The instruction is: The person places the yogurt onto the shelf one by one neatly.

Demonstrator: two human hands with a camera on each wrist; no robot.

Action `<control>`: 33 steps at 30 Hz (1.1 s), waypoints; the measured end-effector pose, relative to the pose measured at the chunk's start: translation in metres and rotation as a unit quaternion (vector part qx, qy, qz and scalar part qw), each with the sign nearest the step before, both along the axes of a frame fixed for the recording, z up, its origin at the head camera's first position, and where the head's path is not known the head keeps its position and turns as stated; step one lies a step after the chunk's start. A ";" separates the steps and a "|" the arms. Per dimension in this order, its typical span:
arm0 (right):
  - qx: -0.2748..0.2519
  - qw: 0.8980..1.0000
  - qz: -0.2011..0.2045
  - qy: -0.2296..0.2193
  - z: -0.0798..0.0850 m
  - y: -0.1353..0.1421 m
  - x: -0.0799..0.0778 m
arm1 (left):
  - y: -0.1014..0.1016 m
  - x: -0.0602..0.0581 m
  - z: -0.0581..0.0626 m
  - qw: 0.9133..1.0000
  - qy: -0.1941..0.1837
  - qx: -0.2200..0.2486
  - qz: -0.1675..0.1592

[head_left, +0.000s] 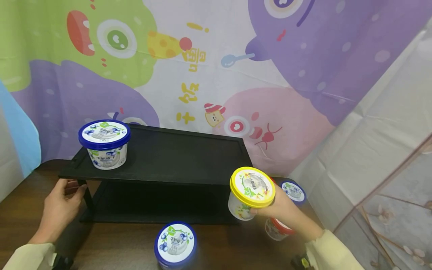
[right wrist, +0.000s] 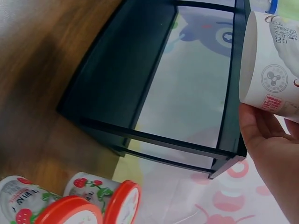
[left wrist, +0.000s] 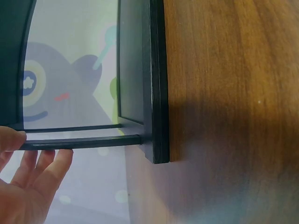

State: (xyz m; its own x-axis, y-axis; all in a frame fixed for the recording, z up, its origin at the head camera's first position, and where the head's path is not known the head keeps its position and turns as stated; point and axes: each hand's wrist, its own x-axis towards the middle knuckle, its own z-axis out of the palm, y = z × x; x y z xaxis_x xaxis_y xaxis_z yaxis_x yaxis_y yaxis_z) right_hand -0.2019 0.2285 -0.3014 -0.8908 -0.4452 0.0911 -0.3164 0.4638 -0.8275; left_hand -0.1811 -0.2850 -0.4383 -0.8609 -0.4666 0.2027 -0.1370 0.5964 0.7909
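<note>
A black two-tier shelf (head_left: 182,161) stands on the brown table. My left hand (head_left: 60,206) grips its left front post (head_left: 87,198) just under the top board; in the left wrist view, thumb and fingers (left wrist: 58,168) lie on opposite sides of that post. With my right hand (head_left: 283,210) I hold a white tub with a yellow lid (head_left: 252,187), upright by the shelf's right front corner. The right wrist view shows this tub's printed side and bottom (right wrist: 271,70) off the table, level with the top board. A blue-lidded tub (head_left: 104,144) sits on the top board's left end.
Another blue-lidded tub (head_left: 175,243) stands on the table before the shelf. Right of the shelf are a further blue-lidded tub (head_left: 293,192) and red-lidded strawberry tubs (right wrist: 105,193), partly behind my right arm. A cartoon-printed cloth (head_left: 209,82) hangs behind.
</note>
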 end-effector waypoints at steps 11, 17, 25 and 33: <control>0.001 1.000 -0.020 0.009 0.012 -0.009 -0.006 | -0.007 -0.004 -0.009 1.000 0.011 -0.012 0.003; -0.035 0.999 -0.007 -0.009 0.018 -0.010 -0.010 | -0.016 -0.012 -0.024 1.000 0.025 -0.014 -0.002; -0.022 1.000 -0.005 -0.008 0.025 -0.016 -0.014 | -0.032 -0.025 -0.049 1.000 0.025 -0.014 -0.007; -0.026 1.000 0.009 -0.006 0.030 -0.021 -0.021 | 0.005 0.005 0.006 0.999 0.031 -0.004 -0.012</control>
